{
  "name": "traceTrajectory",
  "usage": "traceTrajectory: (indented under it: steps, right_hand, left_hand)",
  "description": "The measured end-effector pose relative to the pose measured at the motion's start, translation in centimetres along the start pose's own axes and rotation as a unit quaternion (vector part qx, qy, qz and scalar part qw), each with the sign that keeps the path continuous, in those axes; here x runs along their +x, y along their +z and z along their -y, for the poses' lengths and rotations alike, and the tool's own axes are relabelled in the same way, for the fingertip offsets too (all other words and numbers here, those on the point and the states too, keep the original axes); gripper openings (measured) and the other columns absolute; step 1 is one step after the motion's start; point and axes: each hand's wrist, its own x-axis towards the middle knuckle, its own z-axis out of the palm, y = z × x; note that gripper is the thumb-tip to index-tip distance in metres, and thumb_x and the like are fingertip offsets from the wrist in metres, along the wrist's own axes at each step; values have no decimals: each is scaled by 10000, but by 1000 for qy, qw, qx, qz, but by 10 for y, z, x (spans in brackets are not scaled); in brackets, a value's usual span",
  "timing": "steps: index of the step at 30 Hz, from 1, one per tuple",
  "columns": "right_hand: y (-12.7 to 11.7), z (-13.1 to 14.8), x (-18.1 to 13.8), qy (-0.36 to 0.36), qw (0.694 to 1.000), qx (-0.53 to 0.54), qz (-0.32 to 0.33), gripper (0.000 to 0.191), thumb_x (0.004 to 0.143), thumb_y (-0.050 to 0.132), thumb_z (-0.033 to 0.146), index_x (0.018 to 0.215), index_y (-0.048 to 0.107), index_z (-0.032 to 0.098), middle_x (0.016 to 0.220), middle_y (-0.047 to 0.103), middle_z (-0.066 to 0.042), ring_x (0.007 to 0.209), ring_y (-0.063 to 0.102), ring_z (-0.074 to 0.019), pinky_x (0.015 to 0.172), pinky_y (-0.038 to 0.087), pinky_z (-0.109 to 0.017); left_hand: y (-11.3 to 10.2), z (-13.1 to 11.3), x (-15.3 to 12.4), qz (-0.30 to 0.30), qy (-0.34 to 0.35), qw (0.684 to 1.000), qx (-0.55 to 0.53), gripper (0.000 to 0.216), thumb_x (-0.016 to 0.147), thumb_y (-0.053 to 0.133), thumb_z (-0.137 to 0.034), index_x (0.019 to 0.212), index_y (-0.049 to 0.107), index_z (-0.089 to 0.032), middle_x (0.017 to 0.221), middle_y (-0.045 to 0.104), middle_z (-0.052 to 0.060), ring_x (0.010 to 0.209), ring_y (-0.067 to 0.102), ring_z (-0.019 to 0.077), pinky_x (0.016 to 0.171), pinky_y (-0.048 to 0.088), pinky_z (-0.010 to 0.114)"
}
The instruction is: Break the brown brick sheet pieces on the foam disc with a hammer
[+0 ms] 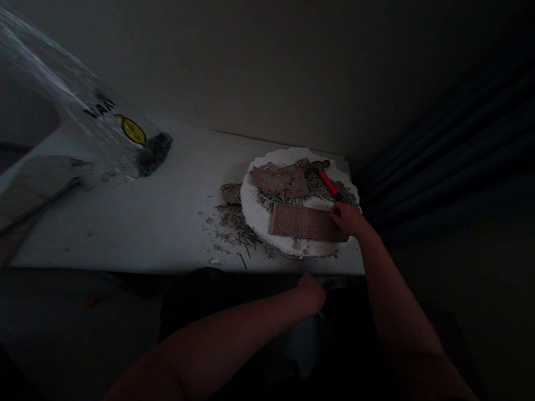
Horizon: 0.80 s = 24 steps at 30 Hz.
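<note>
My right hand rests over the right end of a flat brown board covered in small holes, its fingers pinched together. Whatever lies between those fingertips is too small to make out. The board lies on a white round slab with a rough edge. Behind it is a second, broken brown board. A tool with a red and black handle, its head like a hammer's, lies just beyond my right hand. My left hand is closed below the table's front edge; a small dark part shows beside it, not clear enough to name.
Small grey bits and thin sticks litter the white table left of the slab. A clear plastic bag with dark contents at its bottom stands at the back left. Dark curtain folds hang at right. The room is dim.
</note>
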Motion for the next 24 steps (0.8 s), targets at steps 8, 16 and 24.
traceTrajectory:
  steps: [8, 16, 24]
  right_hand:
    - [0, -5, 5, 10, 1000, -15, 18, 92, 912, 606, 207, 883, 679, 160, 891, 729, -99, 834, 663, -198, 709, 432, -272]
    - [2, -8, 9, -4, 1000, -5, 24, 80, 883, 628, 198, 893, 689, 148, 901, 733, -98, 836, 657, -194, 690, 423, -261]
    - [2, -9, 9, -25, 999, -19, 35, 91, 909, 581, 165, 906, 672, 157, 955, 736, -92, 886, 652, -177, 726, 419, -241]
  left_hand:
    - [-70, -1, 10, -57, 175, 981, 62, 208, 939, 552, -300, 1001, 729, -210, 979, 751, 75, 908, 687, 240, 764, 547, 378]
    - [-119, 58, 20, -251, -49, 960, 114, 518, 940, 543, -527, 1351, 566, -213, 1449, 507, 152, 1338, 433, 332, 1068, 376, 493]
    - [-96, 67, 23, -195, -65, 971, 124, 826, 858, 525, -724, 1515, 428, -233, 1601, 366, 166, 1488, 264, 374, 1203, 163, 558]
